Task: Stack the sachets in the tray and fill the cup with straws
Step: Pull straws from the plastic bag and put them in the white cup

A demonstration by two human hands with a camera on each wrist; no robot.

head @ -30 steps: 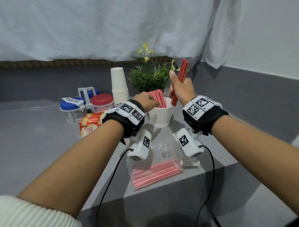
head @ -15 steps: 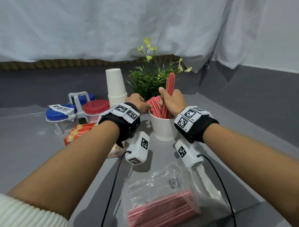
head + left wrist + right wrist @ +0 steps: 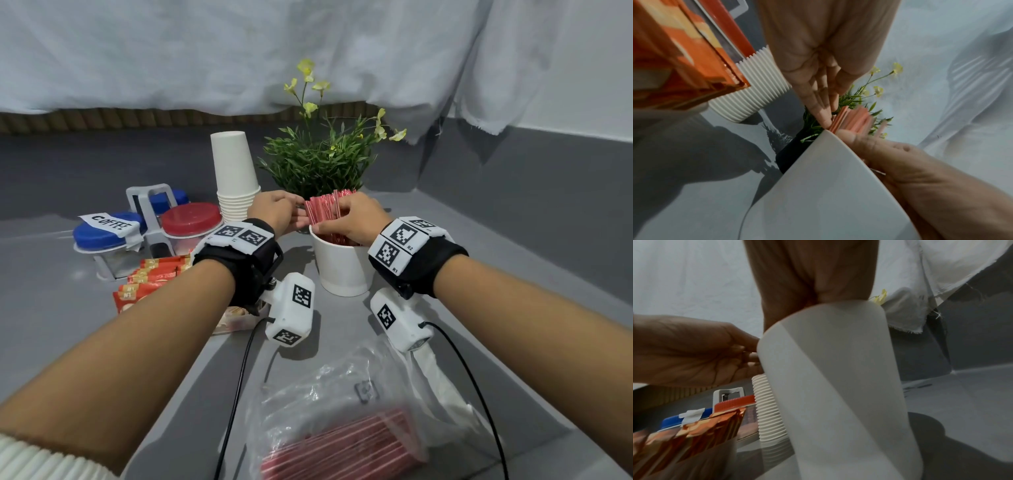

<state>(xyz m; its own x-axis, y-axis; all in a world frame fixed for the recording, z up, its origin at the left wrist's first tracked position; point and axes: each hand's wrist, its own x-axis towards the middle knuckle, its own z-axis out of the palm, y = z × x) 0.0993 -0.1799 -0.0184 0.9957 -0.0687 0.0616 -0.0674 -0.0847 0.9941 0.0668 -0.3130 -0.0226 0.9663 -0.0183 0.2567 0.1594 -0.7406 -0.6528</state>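
Since 1 second ago the right hand has come down from above the cup and has pushed its bundle of red straws into the white cup; the straws that stood high in the air are now inside with the others. The left hand has stayed at the left side of the rim.

The step in hand is the filling of the cup with straws. In the head view, the grip of the right hand lies curled over the tops of the straws and seems to press them together, but I cannot tell if it really clamps them. The left wrist view shows the left fingers straight and together, with the tips touching the side of the straw bundle just above the rim, so this grip is not closed on anything.

The cup stands upright on the gray tabletop, in front of the green plant. The orange sachets lie on the left, beside the jars with blue and red lids. More straws remain in the clear plastic bag near the person.

I think the next move calls for letting the straws go gently, keeping the cup steady, and then reaching back to the bag for another bundle.
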